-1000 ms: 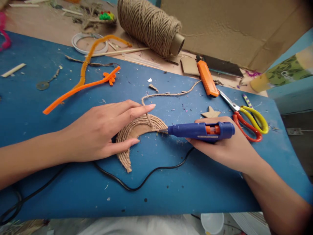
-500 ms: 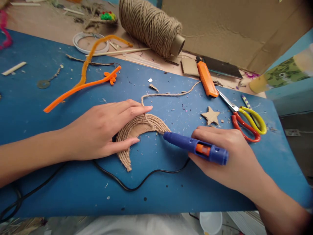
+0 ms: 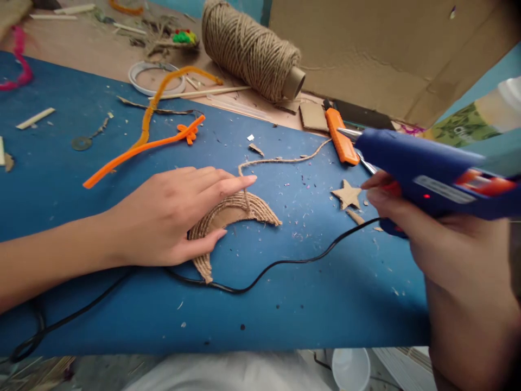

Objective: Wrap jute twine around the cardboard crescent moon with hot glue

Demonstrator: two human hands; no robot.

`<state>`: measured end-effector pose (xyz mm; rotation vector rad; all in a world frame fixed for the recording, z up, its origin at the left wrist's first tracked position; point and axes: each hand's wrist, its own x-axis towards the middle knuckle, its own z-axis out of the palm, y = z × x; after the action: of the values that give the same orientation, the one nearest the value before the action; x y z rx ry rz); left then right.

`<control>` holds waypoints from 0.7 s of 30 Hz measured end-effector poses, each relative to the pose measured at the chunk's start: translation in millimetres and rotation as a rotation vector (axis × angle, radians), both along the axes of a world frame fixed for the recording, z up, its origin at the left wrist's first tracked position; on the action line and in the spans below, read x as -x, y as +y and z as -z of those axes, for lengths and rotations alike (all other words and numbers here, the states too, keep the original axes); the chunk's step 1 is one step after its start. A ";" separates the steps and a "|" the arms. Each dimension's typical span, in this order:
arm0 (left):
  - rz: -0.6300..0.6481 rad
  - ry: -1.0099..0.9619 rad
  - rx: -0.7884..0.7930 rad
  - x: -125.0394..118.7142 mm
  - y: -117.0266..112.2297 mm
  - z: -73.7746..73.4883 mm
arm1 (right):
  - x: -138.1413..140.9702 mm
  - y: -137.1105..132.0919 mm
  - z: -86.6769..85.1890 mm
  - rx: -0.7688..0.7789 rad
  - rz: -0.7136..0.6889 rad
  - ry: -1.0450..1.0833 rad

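My left hand point(image 3: 183, 209) lies over a twine-covered cardboard crescent point(image 3: 264, 209) and holds it against the blue tabletop. Its thumb rests across the crescent's inner side, and the index finger stretches beside the loose twine point(image 3: 280, 160). Part of the crescent is hidden beneath the palm. Raised at the right, my right hand point(image 3: 451, 255) is wrapped around a blue hot glue gun point(image 3: 423, 163) with a small red light. The gun's metal nozzle points left, away from the crescent, in front of an orange box cutter point(image 3: 342, 138). Below the nozzle lies a cardboard star point(image 3: 347, 194).
A big twine spool point(image 3: 252, 51) lies at the back by a cardboard sheet point(image 3: 362, 54). Orange pipe cleaners point(image 3: 142, 149) and a white ring point(image 3: 138, 81) are at left. The gun's black cord point(image 3: 280, 262) crosses in front. A drink cup point(image 3: 468, 119) is at far right.
My right hand has lifted the glue gun from the crescent's inner edge up and to the right. The gun now covers most of the scissors. My left hand stays on the crescent.
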<state>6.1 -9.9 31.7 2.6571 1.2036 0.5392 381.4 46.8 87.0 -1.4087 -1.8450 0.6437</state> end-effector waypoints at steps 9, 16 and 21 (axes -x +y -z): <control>0.051 -0.153 -0.037 -4.0 -2.3 3.0 | 13.9 14.9 34.6 -0.232 -0.154 -0.661; 0.041 -0.141 -0.080 -3.4 -1.2 7.4 | 30.8 4.2 50.9 -0.350 -0.193 -0.980; -0.007 -0.132 -0.102 -3.0 0.8 12.8 | 30.4 -10.8 32.8 -0.340 -0.220 -1.149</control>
<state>9.1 -9.1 18.8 2.6517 1.1774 0.7839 351.0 36.0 54.2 -1.4464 -2.8069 -0.5361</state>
